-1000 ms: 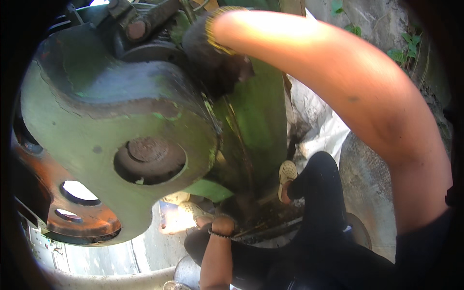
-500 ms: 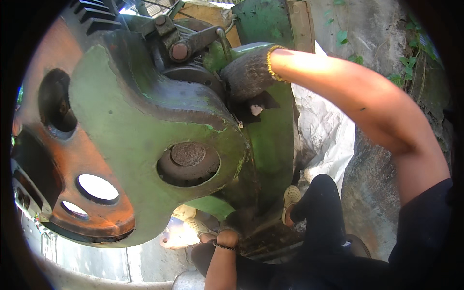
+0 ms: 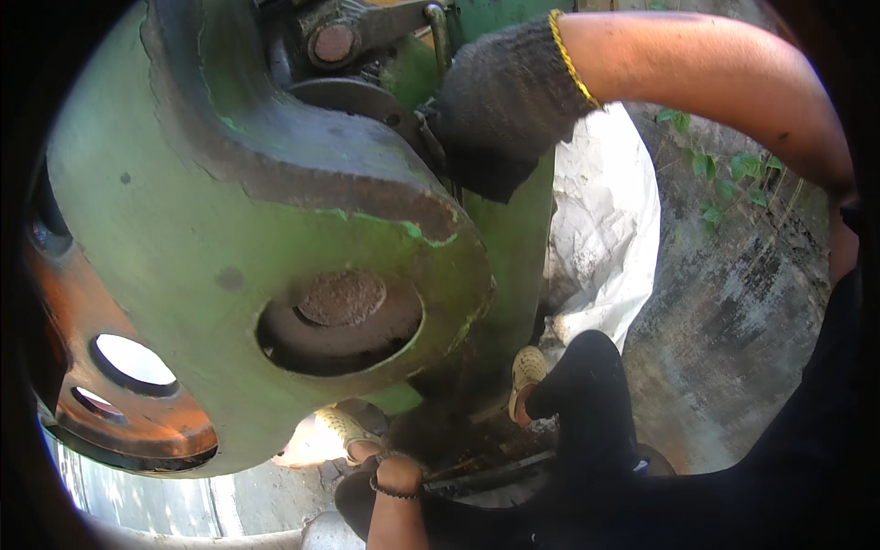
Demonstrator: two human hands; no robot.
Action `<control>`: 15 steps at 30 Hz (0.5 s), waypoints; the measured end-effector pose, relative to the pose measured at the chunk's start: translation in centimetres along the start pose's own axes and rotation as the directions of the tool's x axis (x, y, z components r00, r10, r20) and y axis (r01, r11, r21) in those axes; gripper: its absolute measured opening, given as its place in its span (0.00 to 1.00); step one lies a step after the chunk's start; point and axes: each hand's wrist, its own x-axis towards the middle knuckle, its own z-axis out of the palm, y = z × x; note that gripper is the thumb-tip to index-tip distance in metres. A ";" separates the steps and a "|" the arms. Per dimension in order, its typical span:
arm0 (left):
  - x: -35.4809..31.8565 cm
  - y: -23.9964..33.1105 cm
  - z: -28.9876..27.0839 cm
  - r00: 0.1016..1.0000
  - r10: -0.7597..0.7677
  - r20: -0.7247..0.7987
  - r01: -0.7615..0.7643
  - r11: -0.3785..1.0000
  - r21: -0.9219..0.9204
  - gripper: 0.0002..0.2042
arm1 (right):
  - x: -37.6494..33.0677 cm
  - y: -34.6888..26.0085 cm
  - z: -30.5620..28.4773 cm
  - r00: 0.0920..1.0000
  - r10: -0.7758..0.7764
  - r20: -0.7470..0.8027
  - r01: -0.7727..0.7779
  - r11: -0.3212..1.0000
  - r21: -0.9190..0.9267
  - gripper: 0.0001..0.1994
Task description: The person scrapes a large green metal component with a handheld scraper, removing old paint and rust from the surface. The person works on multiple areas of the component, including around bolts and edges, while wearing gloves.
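My right hand [image 3: 500, 105], in a dark knit glove with a yellow cuff, reaches out at the upper middle, beside a big green metal machine [image 3: 183, 192]. A small metal piece [image 3: 429, 137] lies at the glove's left edge, near a dark round disc [image 3: 344, 101]. Whether the glove grips that piece I cannot make out, since its fingers are turned away. Low in the view, my left hand [image 3: 401, 474] is bent down at the wrist above a dark beaded bracelet, resting by my knee with its fingers hidden.
The machine's rounded front has an oval hole with a rusty pin [image 3: 341, 298] inside. Left of it is an orange metal part [image 3: 156, 417] with holes. A white crumpled sheet [image 3: 605, 220] hangs beside a stained concrete wall [image 3: 733, 302] with vines. My light shoes [image 3: 527, 371] stand below.
The view has moved closer to the machine. My right glove has turned, and the light patch seen on it earlier is out of sight. My left hand stays low by my knee.
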 end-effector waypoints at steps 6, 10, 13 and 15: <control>-1.2 1.3 0.0 0.990 0.018 -0.142 -0.039 0.988 -0.148 0.19 | 0.7 4.8 9.6 0.837 -0.547 0.001 0.542 0.831 -0.127 0.10; -0.2 -1.0 1.7 0.995 -0.100 0.028 0.103 0.986 -0.130 0.19 | -1.1 -2.6 19.1 0.927 -0.375 0.026 0.362 0.910 0.201 0.21; 0.2 -1.9 3.0 0.994 -0.086 -0.071 0.076 0.988 -0.138 0.18 | -6.1 -5.5 20.7 0.956 0.246 -0.158 -0.096 0.774 0.625 0.31; -0.1 -2.4 2.9 0.999 -0.033 0.009 0.033 0.994 -0.105 0.19 | -7.5 -6.5 22.3 0.897 0.377 -0.230 0.007 0.508 0.861 0.38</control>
